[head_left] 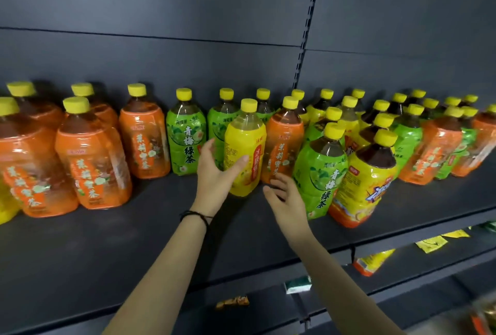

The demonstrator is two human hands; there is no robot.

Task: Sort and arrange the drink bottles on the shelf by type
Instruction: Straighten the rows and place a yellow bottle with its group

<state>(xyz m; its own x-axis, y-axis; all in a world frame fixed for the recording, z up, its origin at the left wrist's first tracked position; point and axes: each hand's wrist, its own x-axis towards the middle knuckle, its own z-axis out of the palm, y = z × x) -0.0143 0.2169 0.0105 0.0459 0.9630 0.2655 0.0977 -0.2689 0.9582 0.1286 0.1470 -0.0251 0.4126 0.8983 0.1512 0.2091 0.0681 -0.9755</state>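
Reaching over the shelf's (107, 259) front edge, the left hand (214, 173) grips a yellow bottle (245, 146) mid-shelf while the right hand (284, 197) hovers open beside it, holding nothing. Behind stand green bottles (185, 136) and an orange bottle (281, 144). Sorting appears midway; next, the yellow bottle likely needs carrying to its own kind.

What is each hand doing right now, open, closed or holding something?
Left hand: wrapped around the yellow-labelled plastic bottle with the yellow cap.
Right hand: open, empty, fingers spread.
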